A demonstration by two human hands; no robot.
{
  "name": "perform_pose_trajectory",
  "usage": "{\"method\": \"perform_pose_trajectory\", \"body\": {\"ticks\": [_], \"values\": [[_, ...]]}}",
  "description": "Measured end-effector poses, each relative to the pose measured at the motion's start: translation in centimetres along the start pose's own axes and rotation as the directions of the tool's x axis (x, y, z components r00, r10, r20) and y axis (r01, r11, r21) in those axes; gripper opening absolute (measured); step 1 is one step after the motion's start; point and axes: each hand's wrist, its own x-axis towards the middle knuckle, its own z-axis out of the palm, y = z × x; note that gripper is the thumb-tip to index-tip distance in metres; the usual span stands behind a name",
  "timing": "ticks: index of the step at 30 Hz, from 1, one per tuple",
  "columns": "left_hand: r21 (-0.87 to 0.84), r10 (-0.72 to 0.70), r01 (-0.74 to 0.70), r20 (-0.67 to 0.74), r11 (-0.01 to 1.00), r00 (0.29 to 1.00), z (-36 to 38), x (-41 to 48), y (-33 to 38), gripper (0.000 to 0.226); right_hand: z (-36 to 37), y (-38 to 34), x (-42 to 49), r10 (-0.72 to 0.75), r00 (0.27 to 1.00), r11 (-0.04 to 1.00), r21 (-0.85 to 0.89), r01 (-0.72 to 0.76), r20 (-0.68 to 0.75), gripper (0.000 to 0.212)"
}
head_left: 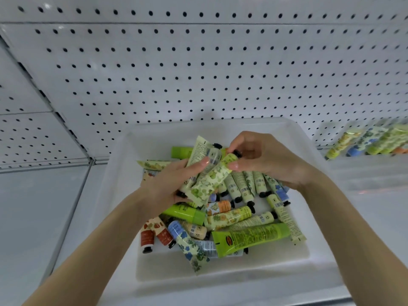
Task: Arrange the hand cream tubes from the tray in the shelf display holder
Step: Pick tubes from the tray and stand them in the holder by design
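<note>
Seen from the head camera, a white plastic tray [220,270] on the white shelf [33,217] holds a jumbled heap of patterned hand cream tubes [242,217]. Over it, the left hand [167,182] has its fingers curled round a small bunch of tubes. The right hand [271,160] pinches the capped end of a pale green leaf-print tube [212,180]. At far right, a clear display holder [364,171] carries a row of tubes.

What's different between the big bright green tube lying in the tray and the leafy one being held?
The bright green tube is plain lime with dark print; the leafy tube is pale with green leaves. The bright green tube is clearly larger. It lies in the tray among others, while the leafy tube is held between the left hand and right hand. Both are squeeze tubes.
</note>
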Motion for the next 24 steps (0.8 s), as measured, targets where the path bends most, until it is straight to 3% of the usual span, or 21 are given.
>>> {"method": "perform_pose_trajectory", "body": {"ticks": [6, 14, 17, 19, 21, 24], "values": [[0.119, 0.044, -0.053, 0.072, 0.992, 0.996, 0.7, -0.5, -0.1, 0.043, 1.3, -0.2, 0.0, -0.058, 0.996, 0.998, 0.012, 0.059, -0.071, 0.023], [0.124, 0.071, -0.077, 0.049, 0.989, 0.996, 0.3, -0.4, -0.1, 0.043, -0.2, -0.1, 0.0, -0.019, 0.987, 0.998, 0.061, 0.029, -0.159, 0.029], [0.12, 0.077, -0.082, 0.043, 0.989, 0.996, 0.2, -0.2, -0.2, 0.046, -3.0, 1.5, 0.0, 0.049, 0.956, 0.995, -0.065, -0.071, -0.289, 0.028], [0.112, 0.078, -0.082, 0.043, 0.99, 0.996, 0.2, -0.1, -0.3, 0.046, -4.7, 3.4, 0.2, 0.129, 0.932, 0.951, -0.222, -0.213, -0.34, 0.031], [0.11, 0.077, -0.081, 0.041, 0.991, 0.996, 0.2, 0.0, -0.3, 0.047, -5.5, 5.2, 0.4, 0.229, 0.911, 0.85, -0.385, -0.359, -0.344, 0.037], [0.109, 0.07, -0.073, 0.025, 0.991, 0.997, 0.2, 0.1, -0.3, 0.048, -5.2, 6.3, 0.9, 0.293, 0.897, 0.792, -0.441, -0.422, -0.332, 0.037]]}}
